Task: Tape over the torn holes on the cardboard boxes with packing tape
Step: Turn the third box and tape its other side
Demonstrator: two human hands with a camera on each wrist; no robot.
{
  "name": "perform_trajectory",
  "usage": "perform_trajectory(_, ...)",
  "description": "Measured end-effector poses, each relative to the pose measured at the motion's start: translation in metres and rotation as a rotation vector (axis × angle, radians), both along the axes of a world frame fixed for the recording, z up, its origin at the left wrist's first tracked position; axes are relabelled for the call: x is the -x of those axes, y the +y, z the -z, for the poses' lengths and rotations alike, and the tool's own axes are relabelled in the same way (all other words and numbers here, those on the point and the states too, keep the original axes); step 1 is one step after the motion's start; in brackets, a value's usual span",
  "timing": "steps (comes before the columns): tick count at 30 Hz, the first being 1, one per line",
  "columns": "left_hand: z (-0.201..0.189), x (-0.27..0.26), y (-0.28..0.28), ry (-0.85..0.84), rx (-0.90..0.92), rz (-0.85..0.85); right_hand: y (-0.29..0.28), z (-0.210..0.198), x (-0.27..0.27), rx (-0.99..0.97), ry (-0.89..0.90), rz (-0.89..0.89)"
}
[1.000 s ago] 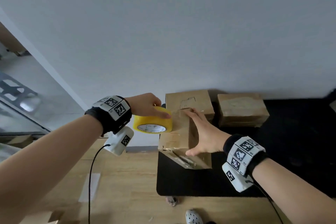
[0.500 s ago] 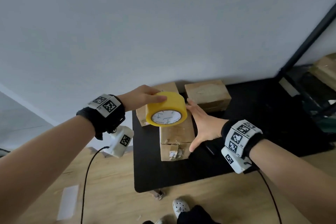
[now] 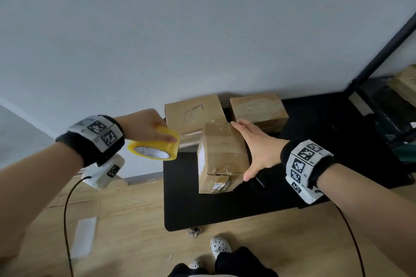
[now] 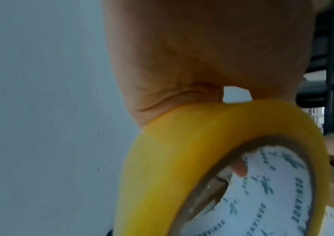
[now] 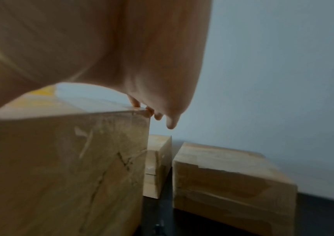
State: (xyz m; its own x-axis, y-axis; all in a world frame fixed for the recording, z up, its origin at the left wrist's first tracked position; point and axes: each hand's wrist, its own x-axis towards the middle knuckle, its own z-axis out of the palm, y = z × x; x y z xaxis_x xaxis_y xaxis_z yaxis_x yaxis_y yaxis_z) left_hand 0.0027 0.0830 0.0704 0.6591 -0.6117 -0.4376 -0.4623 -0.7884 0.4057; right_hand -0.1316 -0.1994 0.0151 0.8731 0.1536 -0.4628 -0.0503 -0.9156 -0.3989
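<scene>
Box (image 3: 221, 155) on black counter (image 3: 247, 204), long axis running away from the viewer, torn end (image 3: 219, 183) nearest. Right hand (image 3: 258, 150) laid on its right side, grip released, fingers straight. Left hand (image 3: 144, 127) clenched around yellow tape roll (image 3: 155, 147), left of box; film strip blurred. Two boxes (image 3: 193, 113) beyond, at grey wall (image 3: 202, 29).

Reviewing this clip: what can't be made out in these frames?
- Head view: the near box's right side is hidden by the right hand.
- Left wrist view: the boxes are blocked by the tape roll and left hand; most fingers are hidden behind the roll.
- Right wrist view: blur hides any tear on the near box.
</scene>
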Motion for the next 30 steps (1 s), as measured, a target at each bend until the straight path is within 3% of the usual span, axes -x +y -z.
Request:
perform_trajectory(8,0.033,0.006,0.022,-0.025,-0.002,-0.039,0.010,0.000,-0.009,0.010,0.025,-0.045)
perform_trajectory(22,0.076,0.010,0.013,-0.077,-0.042,-0.053,0.023,-0.006,0.001,0.042,0.046,-0.034)
perform_trajectory(25,0.079,0.013,0.014,-0.082,-0.025,-0.069,0.043,-0.014,0.010,0.070,-0.016,-0.135)
perform_trajectory(30,0.079,0.016,0.019,-0.063,0.016,-0.127,0.089,-0.005,0.014,0.178,-0.297,-0.251)
